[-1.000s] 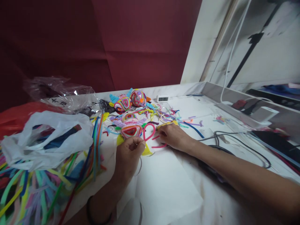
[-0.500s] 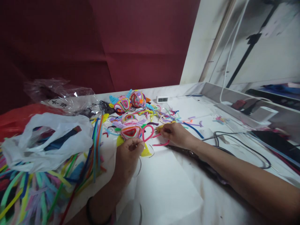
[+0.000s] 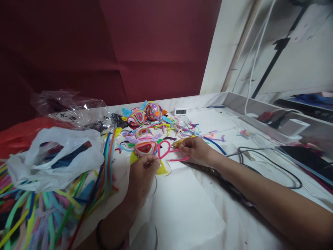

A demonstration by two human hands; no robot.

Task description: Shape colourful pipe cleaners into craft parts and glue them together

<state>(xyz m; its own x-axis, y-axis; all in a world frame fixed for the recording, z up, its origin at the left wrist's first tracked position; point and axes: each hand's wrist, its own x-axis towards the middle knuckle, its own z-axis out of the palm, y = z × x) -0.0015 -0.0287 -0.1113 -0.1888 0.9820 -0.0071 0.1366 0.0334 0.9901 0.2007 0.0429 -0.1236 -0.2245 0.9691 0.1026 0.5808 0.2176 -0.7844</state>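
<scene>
A plain maroon sheet-like backdrop rises beyond a white, grey-veined worktop. On the worktop lies a large white sheet of paper, the landmark here. Left of the paper are fuzzy multicoloured craft stems, in a loose bundle, with a crumpled white plastic bag over their far end and a clear crinkly plastic bag farther back. Just right of the paper, a long dark object, too blurred to identify, runs partly beneath the right forearm.

The left hand is over the paper's far left part, its grip pinching a thin bright pink fuzzy strip between thumb and forefinger. The right hand, past the paper's far right part, has its grip closed on the same strip. The strip lies at the paper's far end, looped near the left hand and bent into a U by the right.

Beyond the paper sit rounded, colourfully striped fuzzy ornaments and, smaller, a white rectangular digital display.
</scene>
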